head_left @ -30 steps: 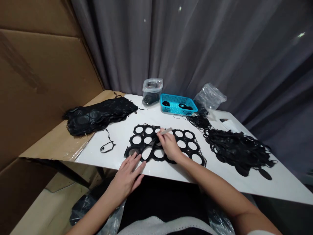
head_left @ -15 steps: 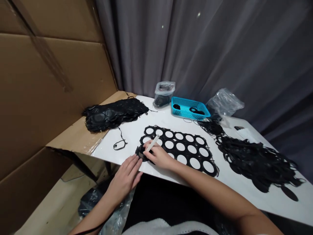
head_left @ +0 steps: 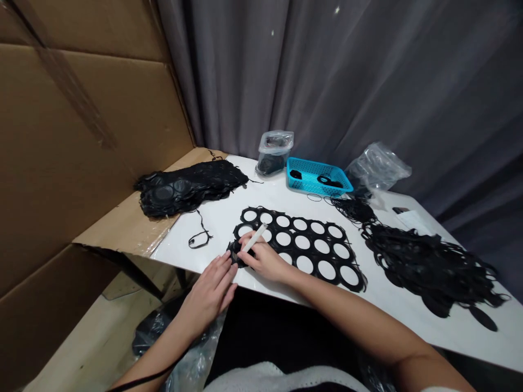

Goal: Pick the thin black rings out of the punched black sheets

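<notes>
Fingers (head_left: 221,268) of left hand (head_left: 210,288) nearly together, thumb apart, tips at near left corner of black perforated sheet (head_left: 314,255), spread flat on white table (head_left: 218,223). Then pale stick (head_left: 255,237), clamped in fingers of right hand (head_left: 263,258), lower end hidden. Farther right: blue basket (head_left: 306,188) with black pieces (head_left: 296,174); black tangled cord (head_left: 353,211); heap of black strips (head_left: 433,267).

You can read no text, label, brand, number or sign here: none on the tall brown cardboard panel (head_left: 81,136) beyond the surface's (head_left: 267,193) left edge, nor on anything the surface carries.
</notes>
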`<move>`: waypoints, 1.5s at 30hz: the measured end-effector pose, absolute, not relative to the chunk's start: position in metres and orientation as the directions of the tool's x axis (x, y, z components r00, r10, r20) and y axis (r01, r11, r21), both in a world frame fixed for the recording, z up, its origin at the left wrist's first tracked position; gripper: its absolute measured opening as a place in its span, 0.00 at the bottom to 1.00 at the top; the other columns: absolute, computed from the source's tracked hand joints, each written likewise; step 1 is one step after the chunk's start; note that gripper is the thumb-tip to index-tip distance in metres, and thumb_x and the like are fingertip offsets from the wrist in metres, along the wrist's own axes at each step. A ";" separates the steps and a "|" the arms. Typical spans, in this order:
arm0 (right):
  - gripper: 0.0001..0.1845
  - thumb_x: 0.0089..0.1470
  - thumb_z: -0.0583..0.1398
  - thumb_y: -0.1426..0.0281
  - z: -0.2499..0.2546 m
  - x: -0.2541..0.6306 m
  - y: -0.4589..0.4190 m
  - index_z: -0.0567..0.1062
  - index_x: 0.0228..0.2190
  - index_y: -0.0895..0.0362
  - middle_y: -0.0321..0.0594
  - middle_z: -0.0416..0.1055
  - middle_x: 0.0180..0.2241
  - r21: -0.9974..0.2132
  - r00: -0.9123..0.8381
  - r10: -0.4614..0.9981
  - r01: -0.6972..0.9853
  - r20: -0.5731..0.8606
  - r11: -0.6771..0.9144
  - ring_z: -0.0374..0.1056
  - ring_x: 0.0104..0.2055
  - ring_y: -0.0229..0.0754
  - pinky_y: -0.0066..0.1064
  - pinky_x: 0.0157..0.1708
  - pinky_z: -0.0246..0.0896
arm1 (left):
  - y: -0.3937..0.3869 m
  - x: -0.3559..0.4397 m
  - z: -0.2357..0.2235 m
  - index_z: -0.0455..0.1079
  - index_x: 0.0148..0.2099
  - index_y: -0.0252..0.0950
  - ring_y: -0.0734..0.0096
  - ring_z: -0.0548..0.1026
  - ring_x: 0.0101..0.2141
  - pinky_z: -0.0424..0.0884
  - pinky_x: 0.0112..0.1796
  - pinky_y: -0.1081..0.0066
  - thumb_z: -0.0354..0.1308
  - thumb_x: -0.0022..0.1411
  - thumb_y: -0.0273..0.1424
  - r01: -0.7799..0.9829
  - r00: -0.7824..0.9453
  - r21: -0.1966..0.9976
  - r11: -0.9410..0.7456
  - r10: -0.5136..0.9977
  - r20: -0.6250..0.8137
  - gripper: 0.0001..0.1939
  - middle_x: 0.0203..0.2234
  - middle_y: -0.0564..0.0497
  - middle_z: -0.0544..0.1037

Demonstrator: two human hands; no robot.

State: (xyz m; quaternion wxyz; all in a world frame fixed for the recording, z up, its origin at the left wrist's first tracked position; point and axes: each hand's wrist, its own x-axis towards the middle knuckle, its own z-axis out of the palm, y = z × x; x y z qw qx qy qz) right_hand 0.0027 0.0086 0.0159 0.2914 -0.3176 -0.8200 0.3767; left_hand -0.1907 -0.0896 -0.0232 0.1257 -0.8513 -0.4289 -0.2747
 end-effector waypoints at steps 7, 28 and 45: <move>0.08 0.63 0.58 0.71 0.016 0.001 0.008 0.70 0.30 0.56 0.42 0.69 0.42 -0.778 -0.636 0.726 0.306 0.261 0.549 0.63 0.53 0.46 0.40 0.58 0.56 | -0.087 -0.192 -0.021 0.66 0.61 0.31 0.53 0.71 0.59 0.69 0.58 0.54 0.54 0.69 0.26 0.794 0.495 0.007 -0.608 0.654 0.572 0.19 0.54 0.37 0.76; 0.20 0.53 0.60 0.54 0.029 0.071 0.072 0.58 0.25 0.52 0.31 0.63 0.23 -0.997 0.042 0.996 -0.020 0.078 0.079 0.64 0.28 0.39 0.30 0.30 0.63 | -0.076 -0.200 -0.007 0.69 0.56 0.34 0.56 0.76 0.53 0.70 0.52 0.59 0.54 0.68 0.25 0.775 0.552 -0.108 -0.623 0.584 0.595 0.15 0.49 0.42 0.79; 0.10 0.49 0.59 0.67 0.054 0.379 -0.013 0.65 0.21 0.54 0.49 0.71 0.34 -0.738 0.684 0.585 0.644 0.436 -0.202 0.66 0.44 0.51 0.43 0.52 0.57 | 0.009 -0.054 0.035 0.73 0.54 0.39 0.58 0.76 0.50 0.73 0.50 0.60 0.51 0.71 0.35 0.489 0.709 0.129 -0.863 0.479 0.518 0.15 0.52 0.44 0.76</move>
